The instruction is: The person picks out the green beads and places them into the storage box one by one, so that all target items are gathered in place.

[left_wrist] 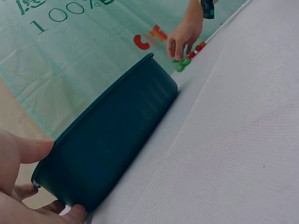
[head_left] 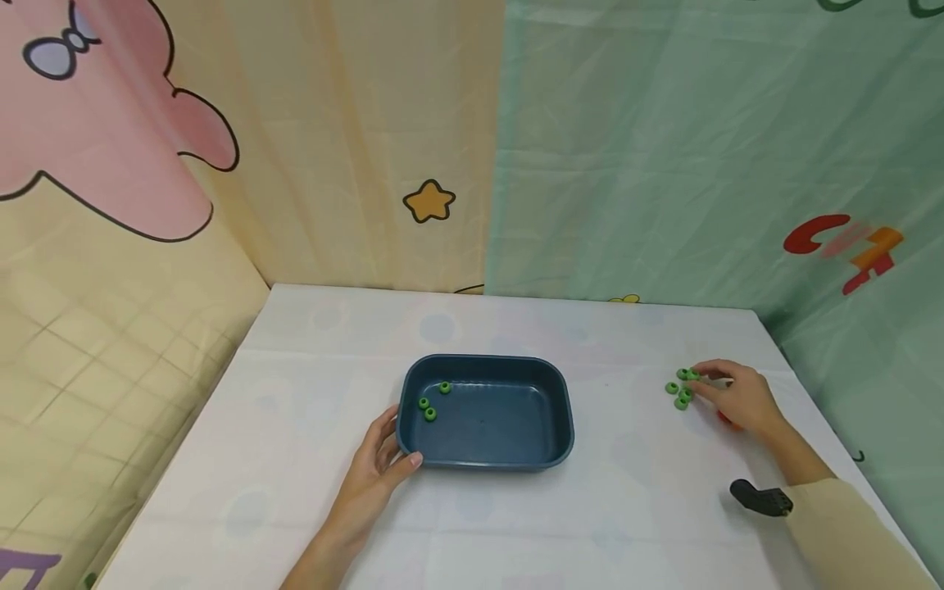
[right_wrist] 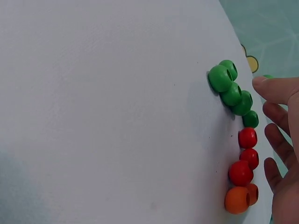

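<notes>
A dark blue rectangular tray (head_left: 501,434) stands mid-table with 3 green beads (head_left: 430,415) toward its left end. My left hand (head_left: 372,467) grips the tray's left end, thumb at the front corner of the rim; the left wrist view shows other fingertips low on its wall (left_wrist: 112,135). At the right side of the table my right hand (head_left: 741,397) pinches a green bead (right_wrist: 267,76) between thumb and forefinger, mostly hidden behind the thumb tip. Several loose green beads (right_wrist: 220,78), each with a hole, lie beside that hand.
Red beads (right_wrist: 241,173) and orange beads (right_wrist: 237,199) continue the row, largely under my right hand in the head view. A black device (head_left: 760,498) sticks out from the right sleeve. Printed curtains (head_left: 627,147) hang behind the white-covered table (head_left: 590,533).
</notes>
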Action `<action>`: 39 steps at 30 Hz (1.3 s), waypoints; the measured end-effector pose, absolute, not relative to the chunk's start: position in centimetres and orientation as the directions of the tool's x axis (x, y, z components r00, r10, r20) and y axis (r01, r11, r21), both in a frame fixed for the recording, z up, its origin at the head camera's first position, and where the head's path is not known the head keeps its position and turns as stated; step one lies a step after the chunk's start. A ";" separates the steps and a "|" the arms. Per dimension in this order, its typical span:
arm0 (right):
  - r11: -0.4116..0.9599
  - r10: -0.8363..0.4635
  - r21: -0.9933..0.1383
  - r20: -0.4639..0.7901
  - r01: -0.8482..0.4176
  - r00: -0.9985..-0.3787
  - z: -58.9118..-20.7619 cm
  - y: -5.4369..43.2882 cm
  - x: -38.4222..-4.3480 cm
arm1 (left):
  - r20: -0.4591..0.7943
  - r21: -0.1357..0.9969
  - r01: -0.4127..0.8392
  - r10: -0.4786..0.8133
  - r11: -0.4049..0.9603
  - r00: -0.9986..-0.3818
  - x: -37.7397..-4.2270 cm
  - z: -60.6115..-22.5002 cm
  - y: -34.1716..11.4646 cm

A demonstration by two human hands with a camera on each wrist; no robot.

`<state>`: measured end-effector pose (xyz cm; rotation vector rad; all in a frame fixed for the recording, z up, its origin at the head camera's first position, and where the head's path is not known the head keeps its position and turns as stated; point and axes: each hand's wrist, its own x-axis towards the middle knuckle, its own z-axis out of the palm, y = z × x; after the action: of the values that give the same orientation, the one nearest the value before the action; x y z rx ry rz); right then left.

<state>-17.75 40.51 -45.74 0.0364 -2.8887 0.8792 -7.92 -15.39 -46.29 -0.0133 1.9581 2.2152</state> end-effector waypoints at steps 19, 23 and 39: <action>0.770 -0.102 -0.619 0.114 -0.151 -0.988 -44.3 36.3 -19.3 | -0.127 0.982 -0.144 0.138 -0.120 -0.982 -8.1 -46.2 -15.4; 0.768 -0.140 -0.614 0.114 -0.181 -0.983 -44.1 35.2 -19.6 | -0.124 0.983 -0.140 0.137 -0.116 -0.983 -8.1 -46.3 -15.4; 0.735 -0.251 -0.625 0.112 -0.264 -0.962 -43.2 31.3 -20.9 | -0.138 0.983 -0.153 0.137 -0.103 -0.981 -8.0 -46.5 -15.5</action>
<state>-20.86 31.32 -43.24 0.4318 -2.9069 1.0519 -8.04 -15.48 -46.54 -0.0177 1.9608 2.1983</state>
